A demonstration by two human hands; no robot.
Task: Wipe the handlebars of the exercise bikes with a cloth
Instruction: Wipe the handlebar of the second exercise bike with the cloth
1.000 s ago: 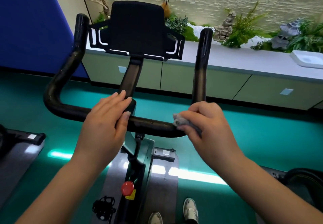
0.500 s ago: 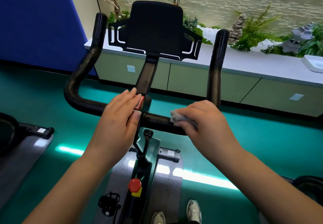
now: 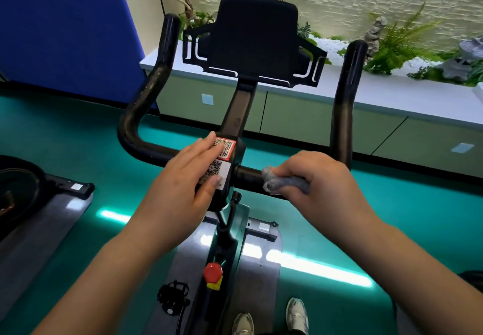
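One exercise bike (image 3: 230, 230) fills most of the view, parked on a green floor (image 3: 392, 204) with a long cabinet (image 3: 379, 123) and some plants (image 3: 397, 47) along the far side. Its black handlebars (image 3: 146, 136) are shaped like a wide U, with two upright horns and a screen holder (image 3: 257, 39) mounted between them at the far end. Part of a second bike (image 3: 23, 188) can be seen at the left edge.

On the middle clamp, a couple of QR stickers (image 3: 224, 157) are half covered by the left hand (image 3: 183, 183), which is laid flat with straight fingers, so nothing is gripped there, it's just bracing. The right hand (image 3: 321, 185) is curled around a small grey cloth (image 3: 282, 182), which is pressed onto the crossbar just right of the clamp.

So the wiping looks to be on the near right stretch of the bar. Next, the cloth would probably need to be slid out to the right bend and up the right horn, and the whole left side likely has to be covered too.
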